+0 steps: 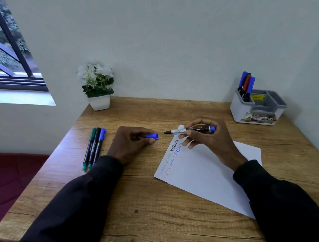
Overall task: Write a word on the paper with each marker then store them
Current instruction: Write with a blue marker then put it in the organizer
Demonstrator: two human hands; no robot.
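Now the right hand (208,138) grips the marker (188,130), and the left hand (129,143) pinches its cap (152,136). Pale words on the paper (207,175) look blurry.

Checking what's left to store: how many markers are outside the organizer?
4: green marker, black marker, blue marker together at left; uncapped marker in right hand. None appear hidden.

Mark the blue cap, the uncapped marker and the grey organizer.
blue cap (152,136): head view, its exposed open end.
uncapped marker (178,131): head view, silver band near the tip.
grey organizer (237,110): head view, left outer wall.
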